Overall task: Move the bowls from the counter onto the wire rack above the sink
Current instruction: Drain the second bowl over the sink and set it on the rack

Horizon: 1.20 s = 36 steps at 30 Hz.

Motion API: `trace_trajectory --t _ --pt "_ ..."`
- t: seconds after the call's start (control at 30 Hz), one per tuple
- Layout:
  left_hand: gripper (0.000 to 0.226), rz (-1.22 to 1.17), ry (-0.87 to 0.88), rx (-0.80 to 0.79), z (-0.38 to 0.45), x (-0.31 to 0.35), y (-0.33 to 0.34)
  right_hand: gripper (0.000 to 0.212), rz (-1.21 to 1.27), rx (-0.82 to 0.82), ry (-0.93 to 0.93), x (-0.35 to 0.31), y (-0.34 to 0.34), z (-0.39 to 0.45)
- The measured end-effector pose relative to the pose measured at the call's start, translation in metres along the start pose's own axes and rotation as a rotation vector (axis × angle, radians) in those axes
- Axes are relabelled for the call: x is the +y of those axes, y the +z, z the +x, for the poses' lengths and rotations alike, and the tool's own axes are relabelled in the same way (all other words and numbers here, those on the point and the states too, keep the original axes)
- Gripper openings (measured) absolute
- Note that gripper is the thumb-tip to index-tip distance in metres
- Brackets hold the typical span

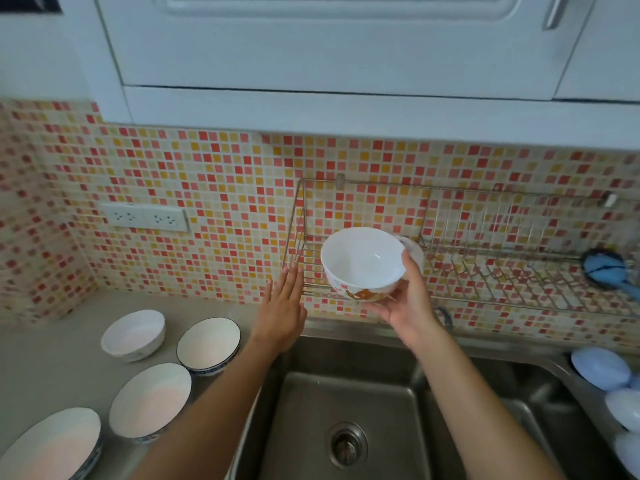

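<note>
The right hand (407, 306) holds a white bowl (363, 263) with its fingers cupped under the base, raised at the left end of the wire rack (485, 268), not yet set down. The left hand (282, 308) is flat and empty beside the rack. Four bowls (133, 335) wait on the grey table (52, 358), so most work remains. Behind, mosaic tiles; below, a steel sink (346, 393).

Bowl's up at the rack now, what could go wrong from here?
1. The right hand alone holds the white bowl, tilted, over the sink; a slip would likely drop it in.
2. Another white dish already sits on the wire rack right behind; the two may knock.
3. The left hand is flat and open near the rack's left end, so it gives no support.
</note>
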<state>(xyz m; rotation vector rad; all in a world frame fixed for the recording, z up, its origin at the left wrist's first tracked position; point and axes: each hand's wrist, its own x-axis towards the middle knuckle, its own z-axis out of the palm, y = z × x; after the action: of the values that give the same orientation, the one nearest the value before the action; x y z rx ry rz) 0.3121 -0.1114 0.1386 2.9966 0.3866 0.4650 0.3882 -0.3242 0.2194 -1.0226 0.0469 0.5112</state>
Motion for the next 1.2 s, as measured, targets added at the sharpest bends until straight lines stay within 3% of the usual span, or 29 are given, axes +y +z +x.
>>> trace_trajectory --t 0.1,0.17,0.3,0.5,0.67,0.97,1.2 --pt "0.063 -0.038 -0.005 -0.008 -0.001 0.000 -0.001 0.054 -0.112 0.010 -0.084 -0.013 0.023 0.017" --pt "0.064 -0.047 -0.005 -0.019 -0.001 0.000 -0.002 0.054 -0.350 0.061 -0.213 -0.011 0.038 0.034" --pt "0.064 -0.056 0.007 -0.017 -0.001 -0.002 -0.003 0.085 -0.953 0.163 -0.509 -0.001 0.057 0.070" --pt "0.064 -0.054 0.036 -0.004 -0.001 -0.007 0.000 0.090 -1.484 0.046 -0.723 0.017 0.064 0.101" --pt "0.062 -0.058 0.041 0.007 -0.001 -0.007 0.002 0.094 -1.669 0.003 -0.705 0.030 0.059 0.117" --pt "0.064 -0.074 0.037 0.027 -0.002 -0.005 0.004 0.097 -1.713 -0.073 -0.667 0.029 0.057 0.126" --pt "0.066 -0.121 -0.048 0.070 0.003 0.009 0.004 0.075 -1.647 -0.180 -0.616 0.027 0.054 0.128"
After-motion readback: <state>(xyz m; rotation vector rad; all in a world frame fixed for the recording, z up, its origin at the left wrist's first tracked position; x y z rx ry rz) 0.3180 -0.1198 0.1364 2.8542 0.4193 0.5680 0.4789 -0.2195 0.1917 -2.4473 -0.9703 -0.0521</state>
